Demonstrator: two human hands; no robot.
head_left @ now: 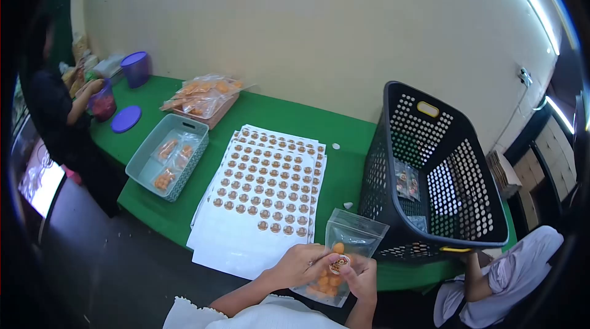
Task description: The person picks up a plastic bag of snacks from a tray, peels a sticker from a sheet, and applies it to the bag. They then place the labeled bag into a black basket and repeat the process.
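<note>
A clear zip pouch (355,230) with round orange snacks in its lower half is held upright in front of my body. My left hand (299,265) grips its left side, and my right hand (364,278) wraps its right side. Both thumbs press on a round brown-and-white sticker (338,264) on the pouch's front. Just beyond my hands lie stacked sticker sheets (246,240), printed with rows of similar round labels; the bottom left of the top sheet is bare white.
Left of the sheets, a pale green basket (133,166) holds several snack packs; behind it, a pink basket (216,118) is piled with filled pouches. A tall black crate (376,175) with packs inside stands right. Another person (61,114) handles a purple tub (102,103); a sleeve (516,273) shows at right.
</note>
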